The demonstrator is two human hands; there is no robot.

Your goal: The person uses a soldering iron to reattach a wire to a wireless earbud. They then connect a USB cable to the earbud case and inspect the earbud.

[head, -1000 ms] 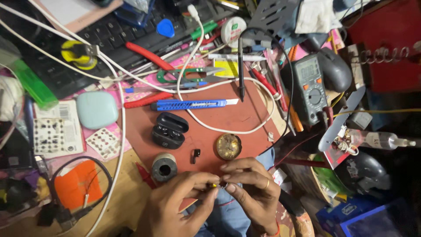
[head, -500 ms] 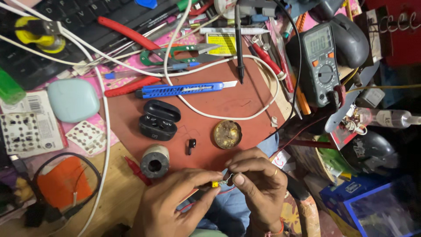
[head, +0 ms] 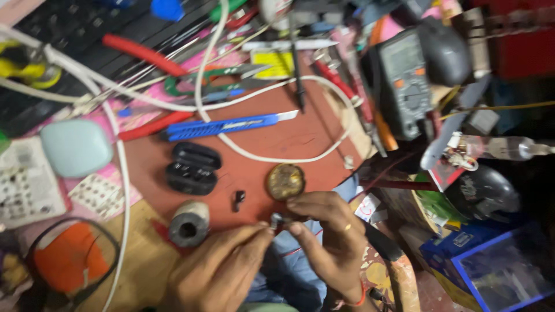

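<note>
**Small dark part pinched between both hands at the near edge of the red mat**

Both hands meet over the near edge of the red mat. Left hand comes up from the near side, thumb and forefinger closed to a fine pinch. Right hand, ring on one finger, curls over from the right, its fingertips closed on the same spot. Between them sits a small dark part, touching both sets of fingertips; frame is motion-blurred, so its kind cannot be told.

Around the hands, on the mat: round brass-coloured tin just beyond the right fingers; a tiny black earbud beside it; an open black earbud case further left; a grey solder spool at the mat's near-left edge, close to the left hand. A blue utility knife lies across the middle, a white cable loops beyond it. A multimeter stands off the mat's right edge.

Judgement: step in hand is fine fingertip work on the small part, fitting or prising, held off the surface. Next move appears to call for a steady two-handed pinch and small, controlled force; the part is slight enough to slip and vanish into the clutter.
</note>
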